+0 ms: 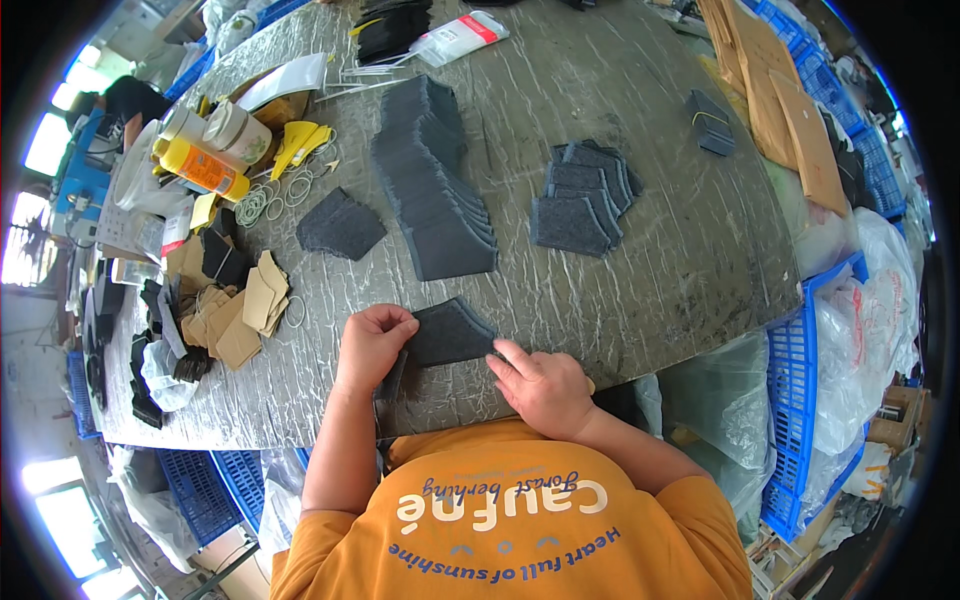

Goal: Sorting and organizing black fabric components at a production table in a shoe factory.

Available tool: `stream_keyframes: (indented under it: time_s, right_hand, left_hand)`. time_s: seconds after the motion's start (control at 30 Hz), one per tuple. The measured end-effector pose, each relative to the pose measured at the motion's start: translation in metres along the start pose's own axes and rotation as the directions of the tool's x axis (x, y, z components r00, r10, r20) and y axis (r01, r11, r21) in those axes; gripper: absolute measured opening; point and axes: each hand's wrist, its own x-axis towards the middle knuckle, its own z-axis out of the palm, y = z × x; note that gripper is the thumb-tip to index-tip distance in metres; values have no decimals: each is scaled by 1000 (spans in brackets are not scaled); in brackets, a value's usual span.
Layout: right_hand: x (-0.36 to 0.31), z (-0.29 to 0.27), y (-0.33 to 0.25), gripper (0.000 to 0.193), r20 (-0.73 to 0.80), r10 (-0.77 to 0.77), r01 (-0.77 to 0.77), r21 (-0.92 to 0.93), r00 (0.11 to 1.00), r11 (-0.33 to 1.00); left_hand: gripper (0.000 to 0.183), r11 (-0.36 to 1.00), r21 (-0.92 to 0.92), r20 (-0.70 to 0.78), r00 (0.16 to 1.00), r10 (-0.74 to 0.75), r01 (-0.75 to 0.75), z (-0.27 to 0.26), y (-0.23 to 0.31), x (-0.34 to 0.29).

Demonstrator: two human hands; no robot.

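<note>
A dark grey felt-like fabric piece (452, 333) with slanted edges lies near the table's front edge, between my hands. My left hand (372, 345) pinches its left end between thumb and fingers, and a further dark strip hangs below that grip. With my right hand (545, 388), extended fingertips touch the piece's right corner; the thumb is hidden. Beyond them, a long fanned row of dark fabric pieces (430, 190) runs away from me. A smaller stack of dark pieces (340, 224) is to its left, and several overlapping stacks (580, 200) are to its right.
At the left are tan card pieces (240, 325), rubber bands (262, 202), a yellow bottle (205, 170) and yellow-handled scissors (298, 145). A banded dark bundle (711, 125) sits at the right. Brown cardboard (780, 100) and a blue crate (790, 420) border the table's right side.
</note>
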Motion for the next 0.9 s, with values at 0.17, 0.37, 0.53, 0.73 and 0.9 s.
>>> stream_keyframes:
  time_s: [0.17, 0.37, 0.53, 0.73, 0.9]
  right_hand:
    - [-4, 4, 5, 23, 150, -79, 97, -119, 986, 988]
    - [4, 0, 6, 33, 206, -91, 111, -88, 974, 990]
    - [17, -3, -2, 43, 252, -61, 76, -48, 966, 996]
    - [20, 2, 8, 43, 219, 17, -47, 134, 976, 990]
    - [39, 7, 20, 38, -18, 339, -287, 494, 941, 821]
  left_hand:
    - [5, 1000, 21, -14, 1000, 9, -9, 0, -2, 0]
    - [11, 991, 127, -17, 998, 53, -50, -1, 1, 3]
    - [14, 925, 360, -12, 991, 135, -122, 2, 12, -1]
    - [11, 819, 485, 12, 938, 345, -307, -1, 3, 7]
    - [12, 993, -19, 99, 988, 117, -115, 7, 14, -9]
